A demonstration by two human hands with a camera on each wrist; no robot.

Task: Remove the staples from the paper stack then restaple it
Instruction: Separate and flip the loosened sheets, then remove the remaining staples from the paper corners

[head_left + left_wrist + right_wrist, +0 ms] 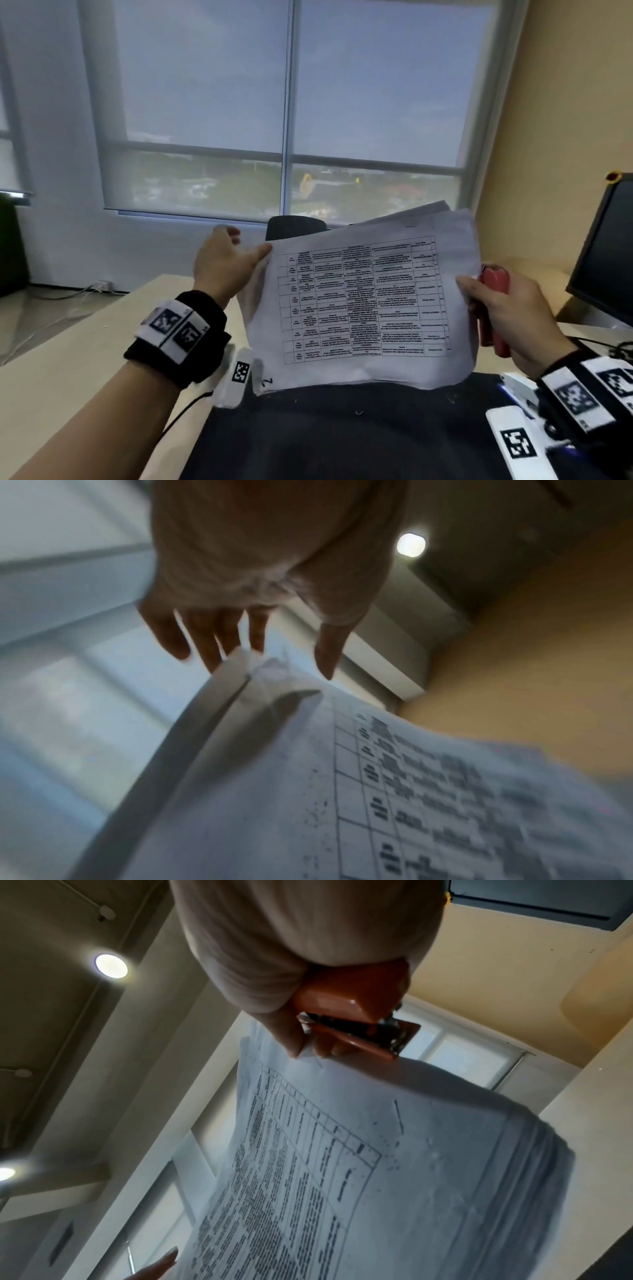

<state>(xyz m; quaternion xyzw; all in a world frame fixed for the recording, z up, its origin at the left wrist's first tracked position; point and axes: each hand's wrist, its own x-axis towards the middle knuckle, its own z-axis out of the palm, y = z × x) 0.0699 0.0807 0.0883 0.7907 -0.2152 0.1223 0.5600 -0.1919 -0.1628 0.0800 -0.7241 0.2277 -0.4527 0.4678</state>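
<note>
A white paper stack (363,301) with a printed table on its top sheet is held up in the air over the desk. My left hand (245,248) is at its upper left corner, fingers straight and spread, with the thumb tip touching the paper's edge. In the left wrist view the paper stack (377,791) reaches up to the fingers of my left hand (274,656). My right hand (479,291) grips a red stapler (493,308) and pinches the stack's right edge with the thumb. The right wrist view shows the stapler (349,1007) in my right hand (308,1050), above the paper stack (394,1164).
A black mat (342,438) lies on the beige desk (68,359) below the stack, with small loose staples (358,413) on it. A dark monitor (606,257) stands at the right, cables (609,346) in front of it. A black chair back (294,226) shows behind the stack.
</note>
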